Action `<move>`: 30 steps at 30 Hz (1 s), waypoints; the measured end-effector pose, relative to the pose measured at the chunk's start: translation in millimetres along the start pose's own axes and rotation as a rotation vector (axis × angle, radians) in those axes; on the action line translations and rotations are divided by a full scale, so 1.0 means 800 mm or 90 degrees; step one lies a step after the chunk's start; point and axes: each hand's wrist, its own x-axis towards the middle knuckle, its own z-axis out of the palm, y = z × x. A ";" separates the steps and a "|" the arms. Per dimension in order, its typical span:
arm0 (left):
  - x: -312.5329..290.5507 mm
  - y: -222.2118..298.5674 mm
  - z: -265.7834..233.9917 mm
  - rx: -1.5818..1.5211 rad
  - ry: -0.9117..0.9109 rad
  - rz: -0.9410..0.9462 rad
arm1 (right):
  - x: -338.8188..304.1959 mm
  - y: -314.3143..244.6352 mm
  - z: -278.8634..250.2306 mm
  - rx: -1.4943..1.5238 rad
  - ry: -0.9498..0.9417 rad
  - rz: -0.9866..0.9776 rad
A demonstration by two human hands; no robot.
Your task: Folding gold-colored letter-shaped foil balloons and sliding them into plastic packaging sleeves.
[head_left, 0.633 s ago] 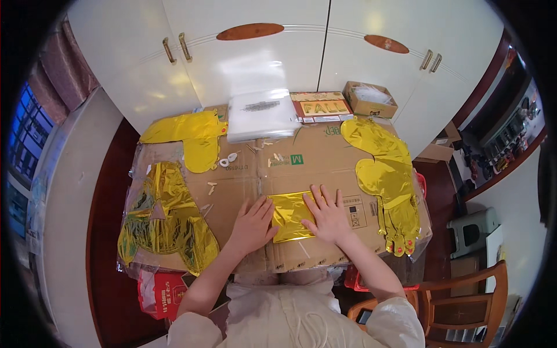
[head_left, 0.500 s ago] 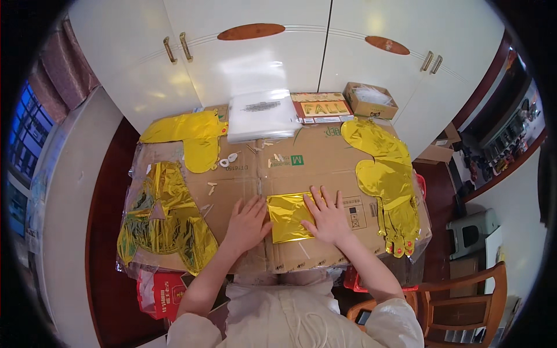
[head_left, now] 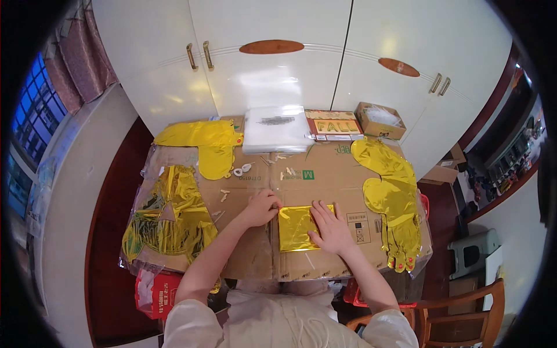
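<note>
A folded gold foil balloon [head_left: 296, 230] lies as a flat, shiny rectangle on the cardboard in front of me. Its upper left corner is at the closed fingers of my left hand [head_left: 261, 209], which are curled in a pinch. My right hand [head_left: 334, 230] rests flat on the right part of the foil, fingers stretched out. To the left are a T-shaped gold foil balloon [head_left: 216, 156] and a larger A-shaped one [head_left: 188, 197], both flat. More flat gold foil balloons [head_left: 394, 200] lie along the right side, overlapping.
Flattened cardboard [head_left: 243, 255] covers the table. At the back stand a stack of clear plastic bags [head_left: 277, 130], a printed card box [head_left: 333, 124] and a small open carton [head_left: 381, 120]. White ribbon rolls [head_left: 242, 170] and small paper scraps [head_left: 287, 173] lie mid-table. A wooden chair [head_left: 464, 301] stands right.
My left hand has gone from lying spread beside the foil to curling its fingers at the upper left corner. My right hand stays flat on the foil. The whole view has shifted slightly.
</note>
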 end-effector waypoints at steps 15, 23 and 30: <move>0.006 0.014 -0.012 -0.532 -0.222 -0.364 | 0.001 -0.003 -0.005 0.008 -0.005 0.000; 0.006 0.019 0.000 -0.459 -0.148 -0.376 | 0.002 -0.003 -0.003 -0.003 -0.008 -0.001; 0.001 0.029 0.004 -0.398 -0.097 -0.384 | 0.001 -0.005 -0.006 -0.011 -0.009 -0.002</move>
